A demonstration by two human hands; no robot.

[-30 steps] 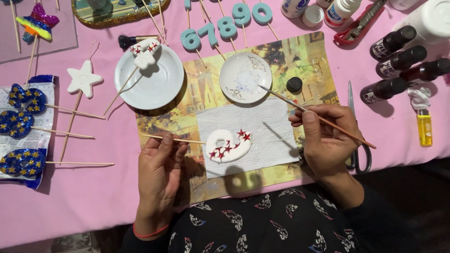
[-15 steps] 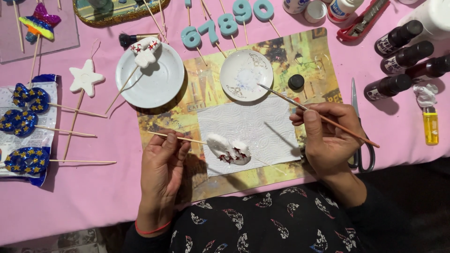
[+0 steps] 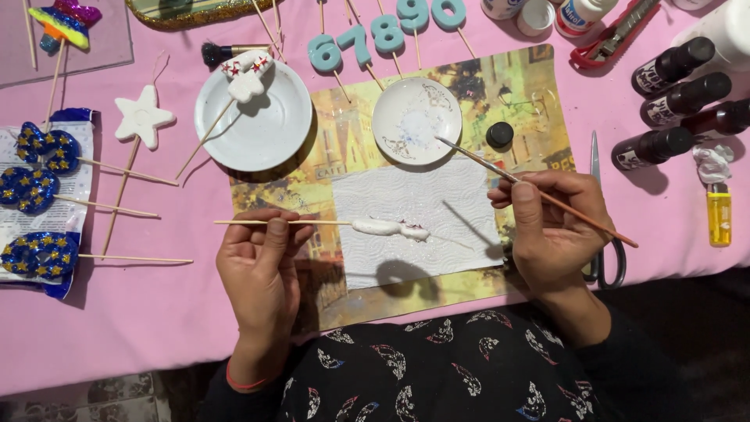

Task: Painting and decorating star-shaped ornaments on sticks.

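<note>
My left hand point(image 3: 262, 262) pinches a thin wooden skewer point(image 3: 273, 223) that carries a white clay ornament point(image 3: 388, 228), now turned edge-on above a white paper towel point(image 3: 414, 227). My right hand point(image 3: 551, 227) grips a thin paintbrush point(image 3: 500, 172), whose tip reaches the rim of a small white dish point(image 3: 416, 121) smeared with paint. The towel lies on a yellowish printed placemat point(image 3: 516, 86).
A white plate point(image 3: 254, 117) holds another decorated ornament on a stick. A white star point(image 3: 142, 117), blue glittery ornaments point(image 3: 39, 187) and blue number shapes point(image 3: 383, 31) lie on the pink cloth. Dark paint bottles point(image 3: 676, 98), scissors point(image 3: 598, 234), a yellow glue bottle point(image 3: 719, 215) sit right.
My left hand has rolled the skewer, so the white ornament went from lying face-up with red stars showing to standing edge-on. My right hand stayed in place with the brush.
</note>
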